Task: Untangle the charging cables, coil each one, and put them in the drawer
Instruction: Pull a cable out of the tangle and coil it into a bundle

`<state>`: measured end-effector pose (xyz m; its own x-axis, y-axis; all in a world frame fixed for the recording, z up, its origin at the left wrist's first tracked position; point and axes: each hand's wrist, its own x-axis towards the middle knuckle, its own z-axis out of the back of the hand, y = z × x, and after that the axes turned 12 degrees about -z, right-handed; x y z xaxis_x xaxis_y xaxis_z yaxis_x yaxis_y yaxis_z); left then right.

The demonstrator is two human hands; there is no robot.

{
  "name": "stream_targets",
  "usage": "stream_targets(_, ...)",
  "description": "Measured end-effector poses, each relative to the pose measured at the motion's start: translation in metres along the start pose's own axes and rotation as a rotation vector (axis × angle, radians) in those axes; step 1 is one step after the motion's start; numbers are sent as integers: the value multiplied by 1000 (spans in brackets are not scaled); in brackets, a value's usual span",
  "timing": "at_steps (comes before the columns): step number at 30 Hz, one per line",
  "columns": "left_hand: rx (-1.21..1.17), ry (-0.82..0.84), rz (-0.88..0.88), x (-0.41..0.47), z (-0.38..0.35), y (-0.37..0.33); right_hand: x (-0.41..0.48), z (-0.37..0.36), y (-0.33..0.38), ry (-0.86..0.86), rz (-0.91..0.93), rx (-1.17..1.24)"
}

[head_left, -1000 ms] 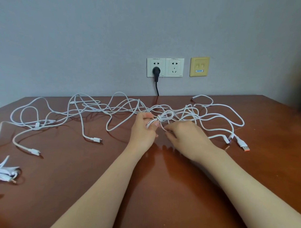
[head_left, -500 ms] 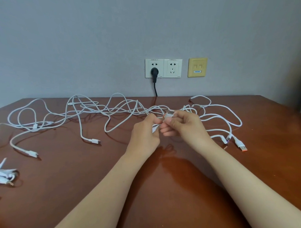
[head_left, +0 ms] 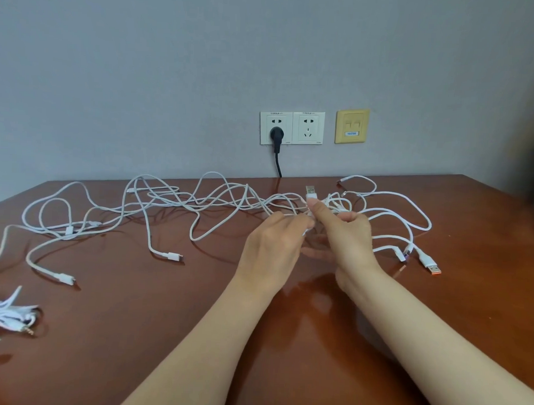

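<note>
Charging cables [head_left: 199, 206] sprawl tangled on the table [head_left: 164, 335] (left hand [head_left: 273, 245] pinches strands, right hand [head_left: 349, 235] a USB plug [head_left: 311, 193])

We see bare arms: left forearm [head_left: 200, 345] from six o'clock, right forearm [head_left: 436, 335] from four; left hand [head_left: 273, 245] and right hand [head_left: 349, 238] bare.

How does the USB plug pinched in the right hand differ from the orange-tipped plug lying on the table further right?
The held plug points up, off the table, pinched by the right hand; the orange-tipped plug lies flat on the table, untouched. The held plug's metal tip looks silver; the orange-tipped plug's end is orange. Both are white USB plugs on white cables.
</note>
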<state>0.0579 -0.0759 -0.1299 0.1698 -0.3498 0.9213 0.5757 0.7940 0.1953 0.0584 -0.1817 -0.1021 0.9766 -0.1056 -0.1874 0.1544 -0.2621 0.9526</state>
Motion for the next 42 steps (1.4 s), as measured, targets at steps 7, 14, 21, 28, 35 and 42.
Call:
stream_targets(7, 73, 207, -92, -2, -5, -1, 7, 7, 0, 179, -50, 78)
stream_targets(14, -787, 341, 608, 3, 4, -6, 24, 21, 3, 292, 36, -118)
stream_targets(21, -885, 329, 934, 2, 7, 9, 18, 14, 3, 495, 53, -207)
stream_targets(28, -1066, 189, 1215, 6, 9, 11, 19, 17, 1, 510, 128, -371)
stream_targets(35, -1237, 160, 1331, 5, 9, 19, 21, 16, -3, 419, 299, -627)
stream_targets(42, -1215, 160, 1316, 3, 10, 25, 24, 14, -8, 269, 320, -639)
